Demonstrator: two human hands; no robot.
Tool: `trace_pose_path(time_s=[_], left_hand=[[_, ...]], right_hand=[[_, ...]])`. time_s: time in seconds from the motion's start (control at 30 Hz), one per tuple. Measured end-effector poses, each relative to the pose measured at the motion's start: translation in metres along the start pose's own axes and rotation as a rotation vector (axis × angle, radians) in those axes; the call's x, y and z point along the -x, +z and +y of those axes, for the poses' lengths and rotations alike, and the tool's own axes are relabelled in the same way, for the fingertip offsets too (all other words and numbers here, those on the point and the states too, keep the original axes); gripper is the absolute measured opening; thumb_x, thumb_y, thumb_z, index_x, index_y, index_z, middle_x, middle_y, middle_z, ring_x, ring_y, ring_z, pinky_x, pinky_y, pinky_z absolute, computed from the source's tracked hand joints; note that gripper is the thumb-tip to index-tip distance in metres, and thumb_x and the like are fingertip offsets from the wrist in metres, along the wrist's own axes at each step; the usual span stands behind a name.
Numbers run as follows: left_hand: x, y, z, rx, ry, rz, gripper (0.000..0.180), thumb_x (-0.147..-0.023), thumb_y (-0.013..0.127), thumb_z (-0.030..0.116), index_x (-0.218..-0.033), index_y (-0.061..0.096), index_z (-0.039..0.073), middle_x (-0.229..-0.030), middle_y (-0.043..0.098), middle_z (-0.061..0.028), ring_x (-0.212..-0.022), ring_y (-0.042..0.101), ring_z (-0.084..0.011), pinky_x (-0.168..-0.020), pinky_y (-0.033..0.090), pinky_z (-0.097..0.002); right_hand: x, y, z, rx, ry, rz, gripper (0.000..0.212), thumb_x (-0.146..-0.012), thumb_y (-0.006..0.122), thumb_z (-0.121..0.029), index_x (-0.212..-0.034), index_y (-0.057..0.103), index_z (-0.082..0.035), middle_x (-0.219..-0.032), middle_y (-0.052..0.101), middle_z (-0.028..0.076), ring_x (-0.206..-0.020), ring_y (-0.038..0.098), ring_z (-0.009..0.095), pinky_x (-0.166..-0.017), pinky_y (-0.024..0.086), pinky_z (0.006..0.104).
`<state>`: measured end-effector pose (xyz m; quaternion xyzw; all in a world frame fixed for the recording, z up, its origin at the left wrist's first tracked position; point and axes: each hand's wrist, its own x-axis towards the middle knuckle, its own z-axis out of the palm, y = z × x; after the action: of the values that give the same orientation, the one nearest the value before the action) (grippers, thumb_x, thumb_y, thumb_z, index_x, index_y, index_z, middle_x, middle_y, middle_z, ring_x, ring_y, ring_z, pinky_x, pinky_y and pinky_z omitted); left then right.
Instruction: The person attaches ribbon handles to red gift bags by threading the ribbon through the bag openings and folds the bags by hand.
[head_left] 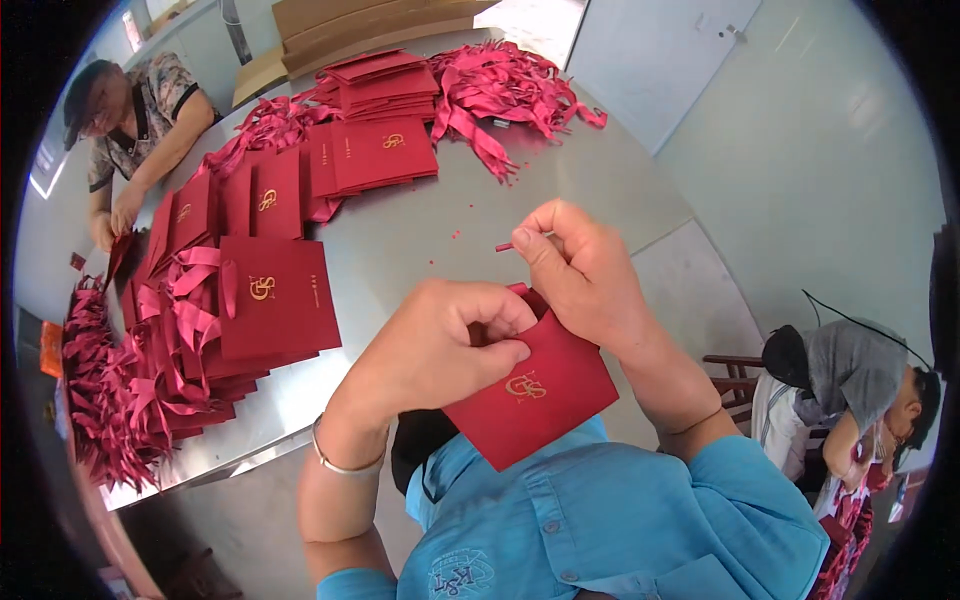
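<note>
My left hand (455,340) grips a small red paper gift bag (545,385) by its top edge, thumb on the outside and fingers inside the opening. The bag is tilted in front of my chest, with a gold emblem on its face. My right hand (583,268) is closed in a pinch just above the bag's mouth. A narrow red strip (506,247) pokes out between its thumb and forefinger; whether it joins the bag is hidden.
Stacked red bags (280,300) and pink ribbons (190,300) cover the metal table's (400,250) left side. More bags (380,85) and a ribbon heap (510,90) lie at the back. One person (150,120) works at the far left, another (850,390) sits at right.
</note>
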<state>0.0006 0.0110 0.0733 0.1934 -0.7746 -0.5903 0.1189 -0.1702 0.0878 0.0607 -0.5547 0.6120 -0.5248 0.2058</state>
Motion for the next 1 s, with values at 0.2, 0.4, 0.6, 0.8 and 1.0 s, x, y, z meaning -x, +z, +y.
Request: trace_pose_path(time_s=[0.2,0.4,0.6,0.8,1.0], left_hand=[[-0.006,-0.006,-0.041,0.575,-0.134,-0.189,0.020,-0.081,0.065,-0.005,-0.100,0.068,-0.004,-0.092,0.070,-0.0045,-0.082,0.063,-0.0078,-0.075,0.052,-0.0237],[-0.007,0.006,-0.057,0.680,-0.195,-0.173,0.021,-0.081,0.067,-0.005,-0.102,0.069,-0.003,-0.094,0.071,-0.0060,-0.082,0.065,-0.0093,-0.079,0.053,-0.0243],[-0.009,0.018,-0.066,0.701,-0.216,-0.183,0.018,-0.083,0.065,-0.005,-0.100,0.069,-0.002,-0.093,0.071,-0.0059,-0.082,0.065,-0.0091,-0.078,0.053,-0.0244],[-0.012,0.016,-0.063,0.621,-0.168,-0.232,0.017,-0.085,0.066,-0.001,-0.101,0.069,-0.003,-0.093,0.071,-0.0042,-0.083,0.064,-0.0091,-0.078,0.052,-0.0245],[-0.018,0.005,-0.061,0.668,-0.147,-0.313,0.020,-0.088,0.066,0.001,-0.106,0.068,-0.005,-0.100,0.070,-0.0076,-0.092,0.064,-0.0117,-0.086,0.051,-0.0263]], right_hand=[[0.001,0.017,0.012,-0.135,0.186,-0.079,0.015,-0.097,0.056,-0.015,-0.090,0.054,-0.002,-0.055,0.046,-0.003,-0.049,0.039,0.002,-0.044,0.030,0.0238],[0.009,0.019,0.033,-0.197,0.223,-0.098,0.016,-0.097,0.055,-0.015,-0.090,0.055,-0.001,-0.056,0.048,-0.002,-0.050,0.041,0.002,-0.044,0.031,0.0239],[0.019,0.023,0.042,-0.113,0.155,-0.026,0.016,-0.096,0.056,-0.015,-0.091,0.056,0.001,-0.058,0.053,0.000,-0.052,0.045,0.004,-0.046,0.035,0.0242],[0.021,0.021,0.037,-0.115,0.171,-0.043,0.015,-0.095,0.057,-0.015,-0.091,0.058,0.000,-0.061,0.056,0.002,-0.054,0.047,0.005,-0.047,0.037,0.0256],[0.017,0.016,0.049,-0.180,0.277,-0.016,0.016,-0.096,0.057,-0.016,-0.090,0.057,-0.001,-0.064,0.053,-0.001,-0.054,0.044,0.003,-0.047,0.034,0.0233]])
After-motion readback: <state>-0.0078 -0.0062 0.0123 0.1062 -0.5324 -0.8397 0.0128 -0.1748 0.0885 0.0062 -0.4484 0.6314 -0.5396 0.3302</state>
